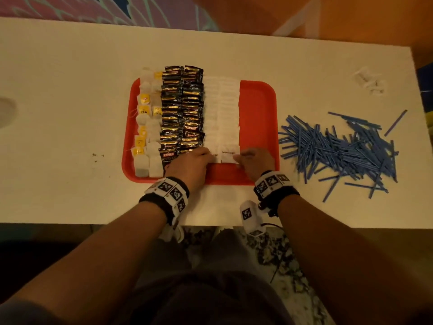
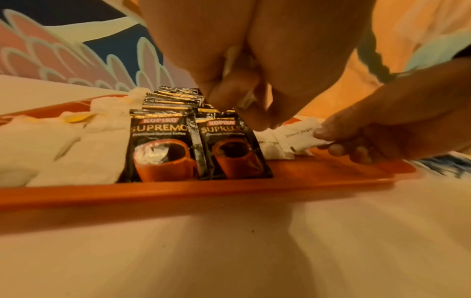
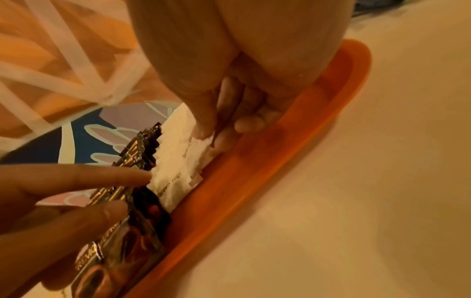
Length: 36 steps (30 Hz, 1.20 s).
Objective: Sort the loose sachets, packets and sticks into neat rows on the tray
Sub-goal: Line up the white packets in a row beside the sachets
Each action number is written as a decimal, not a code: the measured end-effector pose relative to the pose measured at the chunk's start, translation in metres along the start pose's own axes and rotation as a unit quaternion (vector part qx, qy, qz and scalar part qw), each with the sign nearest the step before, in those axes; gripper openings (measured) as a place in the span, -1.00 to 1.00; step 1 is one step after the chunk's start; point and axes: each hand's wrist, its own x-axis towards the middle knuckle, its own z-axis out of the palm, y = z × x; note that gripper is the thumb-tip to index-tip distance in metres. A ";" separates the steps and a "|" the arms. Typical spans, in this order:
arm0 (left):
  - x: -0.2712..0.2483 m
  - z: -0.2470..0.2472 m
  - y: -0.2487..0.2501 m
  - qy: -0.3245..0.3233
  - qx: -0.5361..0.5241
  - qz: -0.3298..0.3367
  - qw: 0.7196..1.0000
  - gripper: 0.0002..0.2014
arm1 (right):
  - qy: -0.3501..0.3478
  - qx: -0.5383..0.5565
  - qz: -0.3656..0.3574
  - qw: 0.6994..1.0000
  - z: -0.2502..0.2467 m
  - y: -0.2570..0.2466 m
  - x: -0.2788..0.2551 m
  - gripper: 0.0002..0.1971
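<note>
A red tray (image 1: pixel 257 109) (image 2: pixel 229 189) (image 3: pixel 280 161) holds lengthwise rows: tea bags (image 1: pixel 147 118) (image 2: pixel 76 153) at the left, black coffee sachets (image 1: pixel 182 109) (image 2: pixel 160 145) (image 3: pixel 142 149) in the middle, and white sugar sachets (image 1: pixel 222 113) to their right. My right hand (image 1: pixel 239 159) (image 2: pixel 328 139) (image 3: pixel 209 133) pinches the nearest brown sugar sachet (image 1: pixel 228 157) (image 2: pixel 298 139) (image 3: pixel 193 149) at its right edge, thumb on top. My left hand (image 1: pixel 208 153) (image 2: pixel 244 117) (image 3: pixel 114 177) reaches over the front coffee sachets, and a straight fingertip touches the left sugar row. A loose pile of blue sticks (image 1: pixel 339 148) lies on the table right of the tray.
The right strip of the tray is bare red plastic. Some crumpled clear wrappers (image 1: pixel 370 82) lie at the table's (image 1: pixel 70 78) back right. A few dark marks (image 1: pixel 96 156) spot the table left of the tray. The table's front edge runs just behind my wrists.
</note>
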 end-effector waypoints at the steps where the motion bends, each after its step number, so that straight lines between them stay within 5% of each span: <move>1: 0.001 0.001 0.002 -0.019 0.020 -0.001 1.000 -0.61 | 0.004 -0.004 0.001 1.000 0.001 -0.001 0.001 -0.71; 6: 0.008 0.005 0.004 -0.077 0.068 -0.023 0.994 -0.59 | 0.050 -0.064 0.002 0.997 0.009 -0.004 0.005 -0.82; 10: 0.009 0.006 0.004 -0.061 0.061 -0.021 0.996 -0.61 | 0.078 -0.077 -0.016 0.994 0.010 -0.004 0.003 -0.81; 15: 0.009 0.006 0.006 -0.043 0.055 -0.010 0.998 -0.62 | 0.059 -0.135 -0.184 0.972 0.018 -0.010 -0.007 -0.94; 17: 0.009 0.006 0.007 -0.047 0.050 -0.012 0.998 -0.62 | 0.023 -0.176 -0.207 0.962 0.025 -0.010 -0.007 -0.83; 22: 0.008 0.004 0.004 0.052 -0.119 -0.032 0.991 -0.68 | 0.011 -0.174 -0.196 0.965 0.027 -0.007 -0.006 -0.69; 26: 0.003 -0.011 0.014 0.094 -0.315 -0.145 0.933 -0.84 | 0.036 -0.141 -0.188 0.971 0.017 -0.007 -0.012 -0.64; 32: -0.006 -0.029 0.036 0.079 -0.614 -0.222 0.753 -0.45 | 0.003 0.036 -0.186 0.982 -0.006 -0.033 -0.041 -0.92; 34: -0.008 -0.032 0.046 0.076 -0.637 -0.230 0.732 -0.40 | -0.043 0.056 -0.179 0.981 -0.014 -0.043 -0.055 -0.88; 36: -0.010 -0.034 0.054 0.071 -0.634 -0.214 0.740 -0.36 | -0.102 0.059 -0.167 0.979 -0.018 -0.049 -0.066 -0.84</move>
